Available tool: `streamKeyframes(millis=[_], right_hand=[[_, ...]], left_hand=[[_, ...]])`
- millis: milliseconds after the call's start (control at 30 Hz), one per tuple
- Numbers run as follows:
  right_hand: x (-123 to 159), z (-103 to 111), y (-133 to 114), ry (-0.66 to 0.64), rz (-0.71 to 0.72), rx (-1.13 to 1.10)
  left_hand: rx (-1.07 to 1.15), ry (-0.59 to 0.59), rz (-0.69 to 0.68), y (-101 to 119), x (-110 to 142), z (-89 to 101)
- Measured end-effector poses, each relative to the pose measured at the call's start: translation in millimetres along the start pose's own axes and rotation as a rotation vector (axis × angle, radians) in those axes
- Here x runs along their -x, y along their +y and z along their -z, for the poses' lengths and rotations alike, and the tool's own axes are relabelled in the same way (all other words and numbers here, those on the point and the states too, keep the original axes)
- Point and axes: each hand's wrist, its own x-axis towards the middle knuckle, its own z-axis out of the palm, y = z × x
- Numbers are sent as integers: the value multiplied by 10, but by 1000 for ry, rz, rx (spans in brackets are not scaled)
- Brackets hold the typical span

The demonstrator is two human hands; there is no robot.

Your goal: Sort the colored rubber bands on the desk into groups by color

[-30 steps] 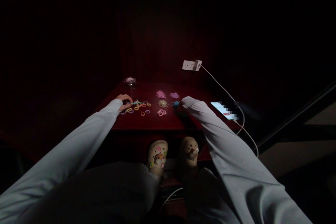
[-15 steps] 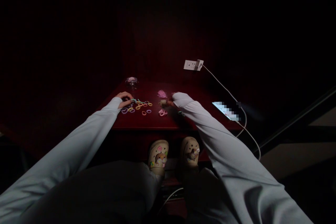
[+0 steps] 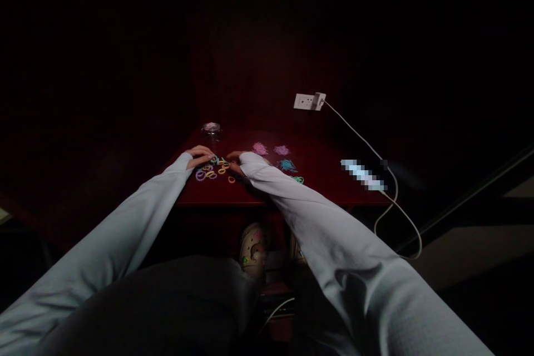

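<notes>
Small coloured loops that look like hair ties (image 3: 209, 174) lie scattered on the dark red table (image 3: 200, 196); they are purple, yellow, orange and green. My left hand (image 3: 199, 155) rests at the far left edge of this cluster, fingers stretched out, fingertips at a green loop. Over the cluster's right side is my right hand (image 3: 236, 162), its fingers apart and pointing left. Whether its fingertips touch a loop is too small to make out. My right sleeve (image 3: 267, 175) hides part of the table beneath it.
Sorted piles lie to the right: pink (image 3: 260, 148), purple (image 3: 281, 150), teal (image 3: 287, 165) and green (image 3: 297, 179). A clear jar (image 3: 211, 129) stands at the back left. A phone (image 3: 362, 175) with a white cable (image 3: 352, 130) lies right, below a wall socket (image 3: 309, 102).
My right hand has moved left, from beside the sorted piles to the scattered loops, uncovering the purple and teal piles. My left hand has stayed almost in place. The view has shifted slightly.
</notes>
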Motion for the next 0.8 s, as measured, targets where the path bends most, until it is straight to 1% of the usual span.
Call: streamKeyframes(millis=[100,167,233,333,433,500,567,700,800], right_hand=[[-182,-154,-62,58,-9,-95],[-309,-233,-124,76,-6,-96],[-424,-283,-181,62,-24,-64],[-538,-301,-220,20,-72,-39],[-527,-250,-175,-6,-88,-62],[-440,-155,-88,26,-72,-78],[-303,7,52,79,-72,-58],[50,489,472,125,-145,155],[336,840,828,98,-184,251]], left_hand=[[-52,-24,-60,-82,-53,41],[-77,-43,-63,-111,-64,53],[-90,-48,-57,-122,-61,54],[-102,-31,-81,-124,-49,40],[-125,-25,-125,-107,-30,4],[-159,-6,-131,-71,-2,-32],[-212,0,-134,-21,41,-65],[-304,-99,-159,47,102,-78],[-318,-105,-159,14,72,-54]])
